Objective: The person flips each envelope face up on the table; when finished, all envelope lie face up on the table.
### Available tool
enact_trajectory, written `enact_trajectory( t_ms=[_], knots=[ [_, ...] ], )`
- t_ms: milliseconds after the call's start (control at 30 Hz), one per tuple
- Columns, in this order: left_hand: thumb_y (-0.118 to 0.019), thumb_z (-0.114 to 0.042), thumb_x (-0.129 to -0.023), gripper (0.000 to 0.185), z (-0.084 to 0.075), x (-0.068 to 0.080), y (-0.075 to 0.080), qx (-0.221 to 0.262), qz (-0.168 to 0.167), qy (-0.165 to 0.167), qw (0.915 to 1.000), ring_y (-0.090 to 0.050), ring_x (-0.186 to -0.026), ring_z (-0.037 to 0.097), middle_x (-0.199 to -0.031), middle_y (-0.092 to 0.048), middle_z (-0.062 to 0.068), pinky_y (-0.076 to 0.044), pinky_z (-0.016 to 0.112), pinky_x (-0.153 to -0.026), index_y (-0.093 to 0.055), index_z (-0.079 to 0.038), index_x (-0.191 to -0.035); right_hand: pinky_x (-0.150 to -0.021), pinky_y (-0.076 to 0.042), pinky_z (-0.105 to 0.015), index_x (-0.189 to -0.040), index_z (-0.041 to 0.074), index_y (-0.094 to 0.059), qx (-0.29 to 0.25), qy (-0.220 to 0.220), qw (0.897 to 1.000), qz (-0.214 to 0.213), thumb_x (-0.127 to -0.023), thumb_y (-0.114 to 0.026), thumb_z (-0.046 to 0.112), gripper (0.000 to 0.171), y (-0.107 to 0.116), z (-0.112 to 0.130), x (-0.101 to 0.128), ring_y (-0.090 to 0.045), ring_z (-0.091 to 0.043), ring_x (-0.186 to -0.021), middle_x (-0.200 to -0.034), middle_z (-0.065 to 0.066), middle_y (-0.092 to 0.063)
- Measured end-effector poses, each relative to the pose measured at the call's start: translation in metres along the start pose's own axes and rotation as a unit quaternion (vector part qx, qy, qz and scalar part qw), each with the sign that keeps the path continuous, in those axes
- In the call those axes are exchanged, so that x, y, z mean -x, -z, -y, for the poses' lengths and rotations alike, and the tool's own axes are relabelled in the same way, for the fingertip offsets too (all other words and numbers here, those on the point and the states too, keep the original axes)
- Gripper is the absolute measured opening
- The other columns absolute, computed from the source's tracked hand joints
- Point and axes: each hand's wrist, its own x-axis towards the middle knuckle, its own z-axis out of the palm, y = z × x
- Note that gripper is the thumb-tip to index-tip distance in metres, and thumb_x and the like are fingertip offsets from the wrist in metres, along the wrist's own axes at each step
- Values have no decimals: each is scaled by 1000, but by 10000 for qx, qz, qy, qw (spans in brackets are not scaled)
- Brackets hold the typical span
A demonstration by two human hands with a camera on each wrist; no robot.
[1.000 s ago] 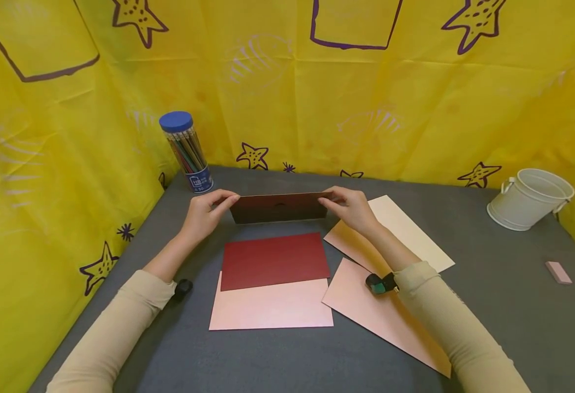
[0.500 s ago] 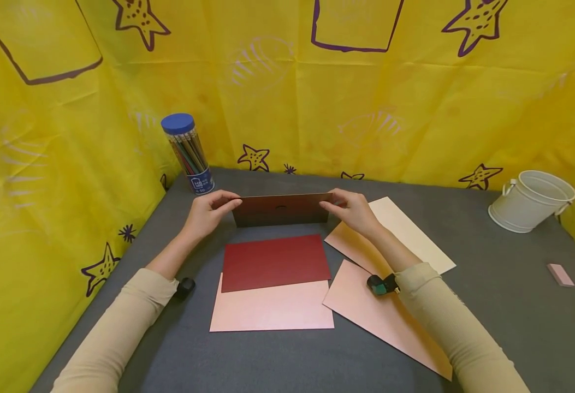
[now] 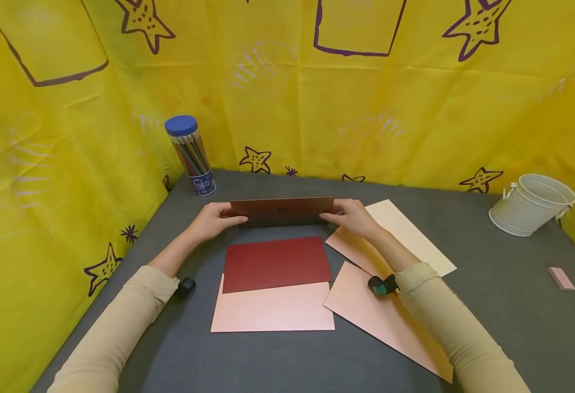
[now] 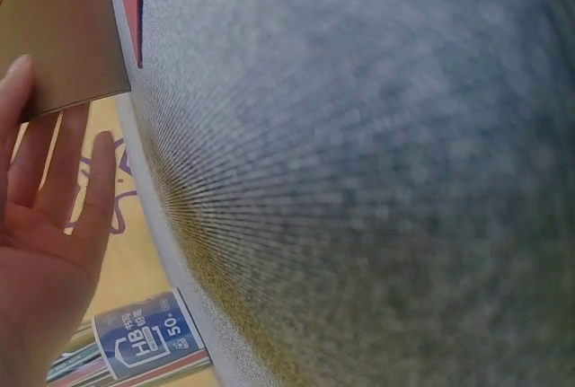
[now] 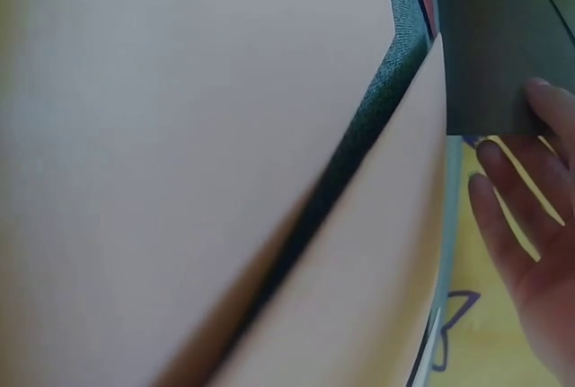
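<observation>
A dark brown-red card [image 3: 282, 213] with a small dark mark near its middle stands on its long edge on the grey table. At its left end my left hand [image 3: 212, 221] pinches it, thumb on the near face and the other fingers behind. My right hand [image 3: 353, 217] grips the right end the same way. The left wrist view shows the card's brown face [image 4: 72, 37] between thumb and fingers. In the right wrist view the card [image 5: 490, 55] looks dark grey. Just in front lies a flat red sheet [image 3: 277, 262], overlapping a pale pink sheet [image 3: 272, 311].
Under my right forearm lie another pale pink sheet [image 3: 366, 305] and a cream sheet [image 3: 415, 234]. A blue-lidded tub of pencils [image 3: 194, 155] stands at the back left. To the right are a white bucket [image 3: 523, 210] and a pink eraser [image 3: 561, 278]. Yellow cloth [image 3: 287, 98] hangs behind.
Both hands have moved from the card's upper corners down along its ends. My thumbs now sit lower on its near face. The sheets on the table have stayed put.
</observation>
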Motion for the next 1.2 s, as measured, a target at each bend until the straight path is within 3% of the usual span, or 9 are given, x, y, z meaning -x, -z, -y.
enact_trajectory(
  t_ms=[200,367,600,767,867,1000,1200],
  knots=[
    [-75,-20,-88,23,4,-1,-2,-524,223,-192,9982,-66,-96,22,-100,-73,7,-50,40,-85,-74,-7,-106,-80,-51,-38,-107,9,-73,157,-163,9997,129,-89,-73,20,21,-1,-1,0,-65,-22,-91,-92,-4,-73],
    [-74,-18,-88,20,8,-3,-3,-617,283,-94,9976,-67,-93,23,-96,-74,7,-51,41,-84,-74,-5,-104,-76,-50,-34,-106,8,-73,195,-278,9991,268,-89,-73,19,20,-2,-4,-1,-65,-21,-88,-91,-4,-73],
    [-73,-18,-89,15,10,-3,-3,-724,218,46,9971,-66,-88,21,-91,-73,6,-51,38,-81,-74,-7,-98,-68,-48,-30,-99,8,-73,427,-380,9978,349,-89,-73,18,14,-1,-4,-4,-61,-17,-77,-84,-1,-71],
    [-73,-20,-89,18,7,-4,0,-666,-9,247,9975,-66,-86,24,-92,-72,10,-50,35,-76,-70,-3,-97,-60,-45,-28,-88,8,-70,378,-609,9971,271,-89,-73,21,13,-1,-5,-8,-57,-18,-69,-78,-1,-67],
    [-71,-19,-91,29,6,-7,3,-382,-216,582,9973,-66,-94,29,-103,-70,17,-52,35,-78,-66,2,-111,-62,-48,-27,-89,7,-67,42,-972,9951,186,-90,-72,22,16,-2,-4,-11,-62,-17,-72,-80,-3,-67],
    [-68,-14,-93,43,6,-15,5,437,-506,1005,9927,-66,-98,30,-113,-65,24,-55,36,-82,-56,6,-129,-73,-56,-29,-101,3,-66,-818,-1490,9854,9,-91,-71,20,20,-6,-3,-18,-69,-18,-80,-90,-8,-69],
    [-68,-6,-91,44,11,-30,3,1726,-1148,1453,9674,-67,-80,10,-115,-62,25,-55,34,-82,-55,6,-131,-77,-57,-32,-114,-7,-62,-1939,-1889,9621,-320,-90,-71,13,33,-19,-4,-31,-67,-13,-76,-99,-15,-69]
  ],
)
